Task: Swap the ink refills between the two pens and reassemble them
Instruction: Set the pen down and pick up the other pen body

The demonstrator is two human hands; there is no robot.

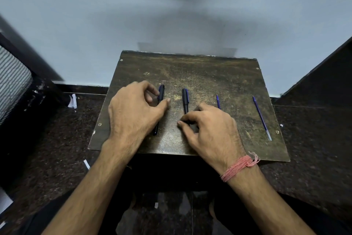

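Two dark pens with blue clips lie lengthwise on a worn brown board. My left hand covers the left pen, index finger and thumb pinching its upper part; its lower tip shows below my palm. On the middle pen, my right hand has thumb and index finger closed on the lower end. Both pens still rest on the board. A thin blue refill lies just right of the middle pen, its lower part hidden by my right hand. A second, longer refill lies near the board's right edge.
The board sits on a dark speckled floor against a pale wall. A dark frame with a striped panel stands at the left, and a dark slanted surface at the right. Small paper scraps lie on the floor.
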